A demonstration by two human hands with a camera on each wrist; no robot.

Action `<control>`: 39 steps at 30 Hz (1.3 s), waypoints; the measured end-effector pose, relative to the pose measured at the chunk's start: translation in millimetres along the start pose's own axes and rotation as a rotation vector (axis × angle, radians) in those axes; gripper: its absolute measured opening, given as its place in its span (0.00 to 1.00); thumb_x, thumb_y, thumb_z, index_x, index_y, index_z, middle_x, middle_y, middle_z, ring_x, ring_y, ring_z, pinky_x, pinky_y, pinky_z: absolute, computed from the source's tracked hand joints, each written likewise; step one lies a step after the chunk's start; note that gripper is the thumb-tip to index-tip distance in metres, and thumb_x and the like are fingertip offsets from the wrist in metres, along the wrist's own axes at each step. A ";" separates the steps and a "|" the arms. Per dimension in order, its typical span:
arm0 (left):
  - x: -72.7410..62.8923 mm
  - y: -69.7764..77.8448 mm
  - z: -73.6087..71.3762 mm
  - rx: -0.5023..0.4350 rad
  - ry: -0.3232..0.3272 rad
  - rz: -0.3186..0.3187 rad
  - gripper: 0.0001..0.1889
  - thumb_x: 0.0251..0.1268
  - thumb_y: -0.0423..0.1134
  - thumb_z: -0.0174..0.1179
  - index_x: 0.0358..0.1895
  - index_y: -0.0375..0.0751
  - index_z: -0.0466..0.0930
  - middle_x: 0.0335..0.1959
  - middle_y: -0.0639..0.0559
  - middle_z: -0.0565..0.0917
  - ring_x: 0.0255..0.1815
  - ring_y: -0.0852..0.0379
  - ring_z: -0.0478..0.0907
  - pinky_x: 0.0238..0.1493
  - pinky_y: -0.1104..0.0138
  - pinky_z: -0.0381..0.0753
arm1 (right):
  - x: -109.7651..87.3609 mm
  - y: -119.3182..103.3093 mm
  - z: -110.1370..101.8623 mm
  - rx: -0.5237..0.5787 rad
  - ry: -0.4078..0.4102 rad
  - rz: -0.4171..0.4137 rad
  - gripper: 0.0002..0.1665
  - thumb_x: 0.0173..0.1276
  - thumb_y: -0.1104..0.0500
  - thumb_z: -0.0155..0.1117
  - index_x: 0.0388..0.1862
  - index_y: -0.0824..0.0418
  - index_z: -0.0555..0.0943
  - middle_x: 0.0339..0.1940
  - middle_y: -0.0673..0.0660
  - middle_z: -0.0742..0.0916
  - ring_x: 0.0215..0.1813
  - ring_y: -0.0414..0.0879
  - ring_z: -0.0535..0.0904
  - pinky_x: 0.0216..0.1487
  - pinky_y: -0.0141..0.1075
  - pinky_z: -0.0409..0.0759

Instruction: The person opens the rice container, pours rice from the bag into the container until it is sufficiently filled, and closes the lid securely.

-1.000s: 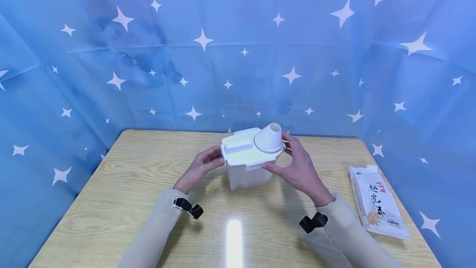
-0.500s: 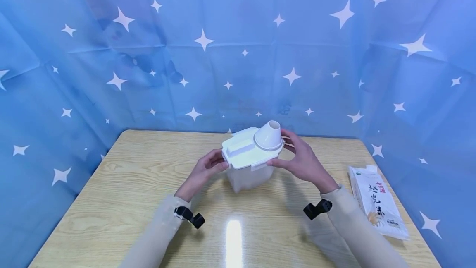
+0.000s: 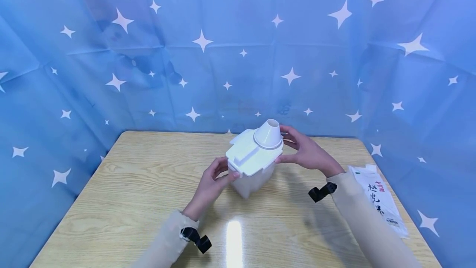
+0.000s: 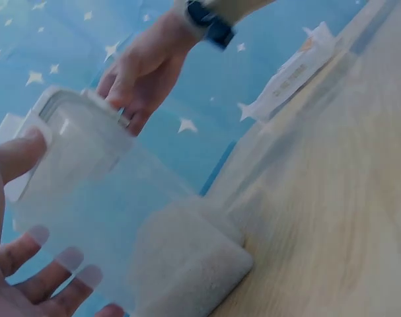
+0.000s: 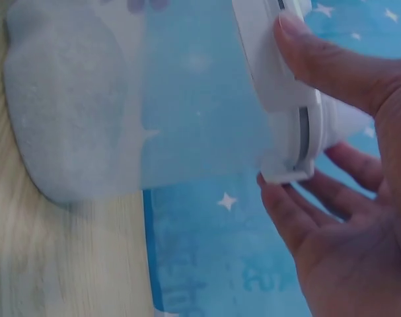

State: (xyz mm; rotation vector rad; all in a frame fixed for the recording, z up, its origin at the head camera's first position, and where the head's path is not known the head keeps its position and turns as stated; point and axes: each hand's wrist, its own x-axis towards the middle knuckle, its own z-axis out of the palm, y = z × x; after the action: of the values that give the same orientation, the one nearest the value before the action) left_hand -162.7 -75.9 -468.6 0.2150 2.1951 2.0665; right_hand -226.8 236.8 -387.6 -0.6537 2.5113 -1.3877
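Observation:
A translucent storage container (image 3: 247, 184) is held between both hands over the wooden table in the head view. On its white lid (image 3: 250, 152) a white cone-shaped spout (image 3: 268, 135) points up. Pale grain (image 4: 180, 257) that looks like rice fills its lower part. My left hand (image 3: 213, 179) grips the near left end, thumb on the lid's edge and fingers along the wall. At the far right end my right hand (image 3: 309, 152) holds the lid, its thumb (image 5: 319, 56) on a side flap and its fingers round the end by the spout.
A white printed bag (image 3: 383, 204) lies flat near the right edge of the wooden table (image 3: 122, 206), partly covered by the right sleeve. A blue curtain (image 3: 167, 73) with white stars hangs behind and beside the table.
The container has turned, its left end swinging nearer to me and its spout end slightly away. My left hand has come nearer and to the right with it; my right forearm has shifted right.

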 end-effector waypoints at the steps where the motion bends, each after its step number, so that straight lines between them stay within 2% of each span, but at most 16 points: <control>1: -2.3 1.0 2.7 0.000 0.008 0.004 0.29 0.65 0.49 0.71 0.66 0.49 0.74 0.65 0.50 0.79 0.69 0.51 0.75 0.70 0.56 0.80 | 1.1 0.7 -2.1 0.018 -0.016 -0.002 0.61 0.56 0.50 0.83 0.83 0.51 0.56 0.82 0.54 0.65 0.81 0.59 0.63 0.81 0.54 0.66; 3: -6.4 2.3 8.0 0.003 0.015 0.020 0.28 0.65 0.49 0.71 0.65 0.48 0.74 0.64 0.49 0.79 0.68 0.50 0.75 0.69 0.56 0.81 | 2.7 1.9 -5.7 0.041 -0.043 -0.006 0.61 0.57 0.52 0.83 0.83 0.51 0.56 0.83 0.54 0.63 0.82 0.59 0.61 0.81 0.53 0.65; 10: -17.4 6.9 19.8 0.023 0.021 0.035 0.27 0.65 0.49 0.71 0.64 0.53 0.73 0.62 0.52 0.79 0.66 0.52 0.75 0.69 0.53 0.80 | 6.4 5.2 -13.5 0.063 -0.101 -0.054 0.62 0.58 0.56 0.82 0.84 0.53 0.54 0.83 0.57 0.64 0.82 0.60 0.61 0.82 0.51 0.64; 14: -16.4 7.8 16.0 0.031 -0.005 0.024 0.26 0.65 0.51 0.71 0.63 0.52 0.74 0.61 0.53 0.80 0.67 0.53 0.75 0.68 0.56 0.81 | 5.6 3.7 -14.3 0.045 -0.103 -0.066 0.61 0.58 0.56 0.82 0.84 0.53 0.55 0.82 0.57 0.65 0.80 0.60 0.64 0.81 0.55 0.66; 17: -11.3 7.1 6.5 0.042 -0.059 0.018 0.25 0.67 0.51 0.69 0.63 0.52 0.74 0.61 0.52 0.79 0.67 0.52 0.75 0.66 0.59 0.81 | 3.5 1.8 -13.4 0.004 -0.095 -0.074 0.60 0.59 0.55 0.81 0.84 0.51 0.55 0.81 0.57 0.67 0.79 0.60 0.66 0.79 0.58 0.68; 19: -6.4 6.1 -1.2 0.041 -0.104 0.016 0.23 0.70 0.51 0.66 0.64 0.51 0.74 0.62 0.51 0.79 0.67 0.52 0.75 0.66 0.59 0.81 | 0.6 0.4 -12.7 -0.034 -0.078 -0.074 0.59 0.60 0.53 0.81 0.83 0.48 0.56 0.81 0.56 0.67 0.78 0.60 0.67 0.78 0.60 0.68; 22: 3.4 3.6 -10.6 -0.003 -0.157 0.005 0.23 0.76 0.52 0.59 0.67 0.47 0.73 0.64 0.46 0.78 0.67 0.49 0.75 0.68 0.51 0.80 | -7.2 -5.0 -11.4 -0.098 -0.030 -0.047 0.55 0.63 0.48 0.78 0.82 0.43 0.57 0.81 0.53 0.67 0.78 0.59 0.67 0.77 0.61 0.69; 26: 20.5 -0.3 -16.2 -0.077 -0.176 -0.020 0.29 0.80 0.60 0.49 0.70 0.43 0.71 0.67 0.43 0.76 0.67 0.47 0.75 0.69 0.43 0.78 | -19.7 -15.5 -8.4 -0.156 0.051 -0.020 0.51 0.67 0.46 0.74 0.82 0.41 0.57 0.82 0.51 0.66 0.80 0.58 0.65 0.77 0.60 0.69; 31: 44.0 -7.2 -16.2 -0.113 -0.185 -0.051 0.35 0.80 0.65 0.41 0.72 0.42 0.70 0.71 0.43 0.74 0.71 0.45 0.72 0.69 0.49 0.80 | -32.3 -28.5 3.9 -0.172 0.167 -0.044 0.49 0.68 0.48 0.73 0.82 0.47 0.59 0.82 0.53 0.66 0.79 0.58 0.66 0.77 0.57 0.71; 35: 62.5 -12.9 -14.2 -0.133 -0.222 -0.094 0.34 0.82 0.62 0.40 0.74 0.41 0.68 0.75 0.42 0.71 0.77 0.44 0.67 0.74 0.50 0.75 | -42.2 -39.0 21.5 -0.184 0.245 -0.041 0.51 0.66 0.48 0.75 0.82 0.50 0.58 0.81 0.55 0.66 0.79 0.59 0.66 0.76 0.56 0.72; 39: 79.7 -15.1 -11.9 -0.163 -0.291 -0.111 0.28 0.84 0.54 0.38 0.77 0.44 0.65 0.78 0.45 0.68 0.81 0.47 0.62 0.80 0.49 0.66 | -52.4 -49.3 42.0 -0.251 0.311 -0.073 0.53 0.62 0.49 0.79 0.81 0.54 0.61 0.80 0.58 0.67 0.78 0.60 0.66 0.73 0.58 0.75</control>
State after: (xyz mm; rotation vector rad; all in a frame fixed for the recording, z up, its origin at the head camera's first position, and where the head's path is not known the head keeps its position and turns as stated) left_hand -243.5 -73.8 -482.1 0.3453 1.8207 1.9975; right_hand -150.9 207.0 -370.8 -0.6198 2.9703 -1.2954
